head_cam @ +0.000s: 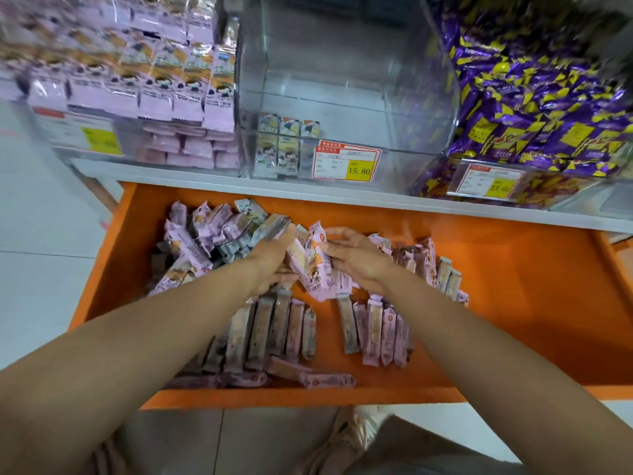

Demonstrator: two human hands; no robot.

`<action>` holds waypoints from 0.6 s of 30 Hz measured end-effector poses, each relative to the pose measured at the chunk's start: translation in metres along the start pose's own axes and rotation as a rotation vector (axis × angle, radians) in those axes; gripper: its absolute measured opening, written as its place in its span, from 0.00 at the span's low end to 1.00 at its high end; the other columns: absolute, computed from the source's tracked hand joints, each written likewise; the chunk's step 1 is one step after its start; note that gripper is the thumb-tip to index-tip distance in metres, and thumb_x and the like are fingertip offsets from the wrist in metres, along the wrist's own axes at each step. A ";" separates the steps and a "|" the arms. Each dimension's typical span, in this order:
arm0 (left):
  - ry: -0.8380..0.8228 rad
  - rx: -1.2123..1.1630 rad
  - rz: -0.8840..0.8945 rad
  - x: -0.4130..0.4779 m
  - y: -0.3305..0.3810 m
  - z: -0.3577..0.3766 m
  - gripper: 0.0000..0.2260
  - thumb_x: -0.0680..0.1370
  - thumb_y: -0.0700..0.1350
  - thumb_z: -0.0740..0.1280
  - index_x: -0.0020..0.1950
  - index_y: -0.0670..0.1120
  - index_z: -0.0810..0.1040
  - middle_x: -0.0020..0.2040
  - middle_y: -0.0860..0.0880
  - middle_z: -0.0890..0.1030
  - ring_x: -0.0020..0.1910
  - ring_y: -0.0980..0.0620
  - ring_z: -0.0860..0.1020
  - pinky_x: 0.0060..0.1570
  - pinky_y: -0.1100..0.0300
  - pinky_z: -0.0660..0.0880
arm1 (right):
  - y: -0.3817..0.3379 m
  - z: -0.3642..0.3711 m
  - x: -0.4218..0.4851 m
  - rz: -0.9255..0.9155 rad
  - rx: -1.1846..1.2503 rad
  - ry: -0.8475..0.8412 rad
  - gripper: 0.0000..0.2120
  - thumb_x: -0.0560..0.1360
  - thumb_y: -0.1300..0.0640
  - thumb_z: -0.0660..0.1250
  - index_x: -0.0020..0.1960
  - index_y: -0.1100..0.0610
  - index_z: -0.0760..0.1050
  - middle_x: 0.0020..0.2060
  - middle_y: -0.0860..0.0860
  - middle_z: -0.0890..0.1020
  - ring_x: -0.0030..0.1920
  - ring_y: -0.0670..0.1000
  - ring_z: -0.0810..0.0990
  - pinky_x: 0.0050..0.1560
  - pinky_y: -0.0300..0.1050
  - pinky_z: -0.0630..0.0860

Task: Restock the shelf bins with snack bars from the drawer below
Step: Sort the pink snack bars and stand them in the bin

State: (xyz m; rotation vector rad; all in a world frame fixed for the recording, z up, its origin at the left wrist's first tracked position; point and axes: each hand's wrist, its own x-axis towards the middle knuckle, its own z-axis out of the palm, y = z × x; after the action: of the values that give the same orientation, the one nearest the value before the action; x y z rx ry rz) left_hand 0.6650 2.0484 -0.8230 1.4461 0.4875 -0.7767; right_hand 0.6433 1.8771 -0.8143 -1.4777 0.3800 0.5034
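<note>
An orange drawer (513, 286) stands pulled out below the shelf, with several pink snack bars lying in loose rows and piles. Both my hands are over its middle. My left hand (274, 260) and my right hand (359, 258) together grip a bunch of pink snack bars (313, 265), fingers curled round it from either side. Above, the clear middle shelf bin (342, 97) holds only a few bars (287, 145) at its front left. The left bin (154, 97) is stacked full of pink bars.
A right bin (534, 108) is heaped with purple-and-yellow packets. Price tags (346, 162) hang on the bin fronts. A white shelf edge (308, 195) runs just above the drawer's back. Tiled floor and my shoe (346, 437) lie below the drawer front.
</note>
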 end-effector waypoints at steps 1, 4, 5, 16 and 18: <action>0.006 -0.014 -0.013 -0.004 0.001 -0.002 0.21 0.80 0.60 0.61 0.55 0.42 0.75 0.44 0.42 0.81 0.42 0.47 0.80 0.39 0.57 0.79 | -0.001 0.010 -0.001 0.006 -0.006 0.021 0.16 0.78 0.69 0.64 0.65 0.65 0.69 0.53 0.58 0.79 0.48 0.50 0.80 0.50 0.42 0.79; -0.004 -0.011 -0.033 -0.012 -0.001 -0.013 0.18 0.81 0.56 0.62 0.49 0.39 0.74 0.39 0.42 0.78 0.38 0.48 0.77 0.40 0.59 0.77 | -0.002 0.033 -0.004 0.028 -0.027 0.072 0.18 0.78 0.68 0.64 0.67 0.68 0.68 0.61 0.66 0.76 0.55 0.56 0.77 0.63 0.54 0.73; 0.001 -0.002 -0.031 -0.014 -0.003 -0.018 0.17 0.81 0.55 0.63 0.52 0.39 0.75 0.39 0.43 0.77 0.37 0.49 0.76 0.38 0.59 0.76 | -0.003 0.039 -0.006 0.034 -0.019 0.077 0.19 0.78 0.68 0.64 0.68 0.67 0.68 0.63 0.66 0.75 0.56 0.56 0.76 0.65 0.55 0.71; -0.071 -0.072 0.026 -0.064 0.007 -0.064 0.20 0.82 0.56 0.61 0.67 0.44 0.75 0.63 0.46 0.79 0.62 0.45 0.77 0.63 0.50 0.71 | -0.026 0.073 -0.025 0.044 0.104 0.075 0.19 0.79 0.67 0.63 0.69 0.64 0.67 0.52 0.57 0.81 0.49 0.57 0.81 0.49 0.43 0.79; -0.057 -0.074 0.052 -0.072 0.006 -0.070 0.19 0.82 0.54 0.61 0.64 0.41 0.76 0.54 0.44 0.82 0.52 0.46 0.80 0.57 0.52 0.75 | -0.030 0.080 -0.026 0.034 0.110 0.072 0.19 0.79 0.67 0.62 0.69 0.64 0.67 0.49 0.56 0.81 0.45 0.53 0.80 0.44 0.39 0.79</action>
State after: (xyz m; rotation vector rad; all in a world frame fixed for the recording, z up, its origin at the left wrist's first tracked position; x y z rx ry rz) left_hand 0.6318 2.1299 -0.7736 1.3595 0.4289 -0.7488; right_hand 0.6325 1.9540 -0.7698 -1.3877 0.4828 0.4505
